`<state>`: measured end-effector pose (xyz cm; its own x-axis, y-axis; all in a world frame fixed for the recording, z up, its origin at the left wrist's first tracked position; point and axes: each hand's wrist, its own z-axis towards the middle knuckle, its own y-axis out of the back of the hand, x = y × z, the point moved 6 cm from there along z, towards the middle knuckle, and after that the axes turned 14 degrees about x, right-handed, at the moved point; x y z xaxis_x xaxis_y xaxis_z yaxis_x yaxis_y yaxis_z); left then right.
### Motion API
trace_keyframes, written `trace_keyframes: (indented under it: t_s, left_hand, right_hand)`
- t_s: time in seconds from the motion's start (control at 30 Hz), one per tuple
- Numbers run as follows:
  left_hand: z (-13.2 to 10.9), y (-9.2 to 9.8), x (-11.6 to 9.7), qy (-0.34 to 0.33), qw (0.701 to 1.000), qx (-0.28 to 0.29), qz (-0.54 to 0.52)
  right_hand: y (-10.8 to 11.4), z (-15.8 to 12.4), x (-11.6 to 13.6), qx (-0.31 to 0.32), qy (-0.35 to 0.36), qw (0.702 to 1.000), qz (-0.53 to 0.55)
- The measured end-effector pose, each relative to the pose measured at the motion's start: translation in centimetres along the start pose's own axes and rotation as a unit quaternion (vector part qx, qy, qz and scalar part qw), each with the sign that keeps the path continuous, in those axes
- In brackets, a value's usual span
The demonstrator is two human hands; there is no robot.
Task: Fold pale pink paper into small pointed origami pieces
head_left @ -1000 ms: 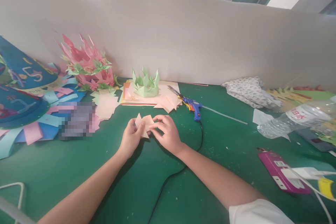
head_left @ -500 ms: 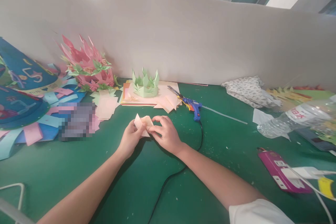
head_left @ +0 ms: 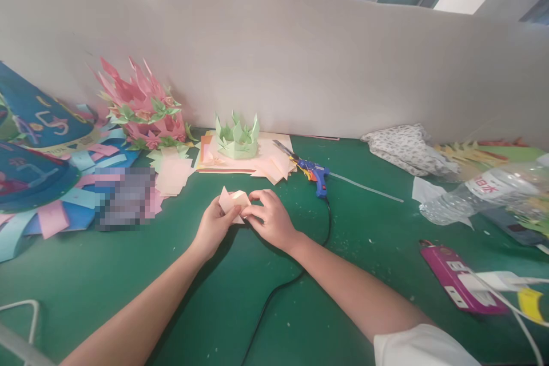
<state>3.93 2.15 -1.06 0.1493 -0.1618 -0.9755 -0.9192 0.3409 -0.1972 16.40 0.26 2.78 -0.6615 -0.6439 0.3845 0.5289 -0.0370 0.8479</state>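
Observation:
A small pale peach piece of folded paper (head_left: 234, 200) is held up above the green table (head_left: 334, 309). My left hand (head_left: 213, 226) pinches its left side, thumb across the front. On the right edge, the fingertips and thumb of my right hand (head_left: 271, 220) close on the same paper. Just beyond my hands lies a stack of coloured sheets (head_left: 268, 146), bearing a green paper crown (head_left: 237, 138) and loose peach squares (head_left: 273, 168). A blue glue gun (head_left: 317, 176) rests to the right of the stack, its black cord passing under my right forearm.
Red paper crowns (head_left: 143, 106) and blue cone hats (head_left: 40, 120) stand at the left, with peach paper pieces (head_left: 174, 171) beside them. On the right are a plastic bottle (head_left: 484, 191), a patterned cloth (head_left: 403, 148) and a magenta power strip (head_left: 461, 280) with cables. A grey partition (head_left: 300, 63) backs the table.
The folded paper's upper flap has turned slightly under my thumbs, while both hands stay almost in place. Behind the partition, a person has moved to the left.

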Motion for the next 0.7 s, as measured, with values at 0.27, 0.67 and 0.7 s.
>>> trace_keyframes:
  t_s: [0.27, 0.67, 0.7]
  left_hand:
    - [0.0, 0.0, 0.1, 0.005, 1.000, -0.011, -0.004]
    - [-0.1, 0.7, -0.2, -0.048, 0.992, -0.043, 0.112]
    - [-0.1, 0.6, -0.2, -0.050, 0.990, -0.039, 0.128]
  right_hand:
    - [-0.1, 0.0, -0.1, 0.002, -0.005, 1.000, 0.010]
    - [0.6, -0.5, -0.2, -0.052, -0.036, 0.985, 0.159]
    - [0.3, -0.5, -0.3, -0.051, -0.044, 0.984, 0.167]
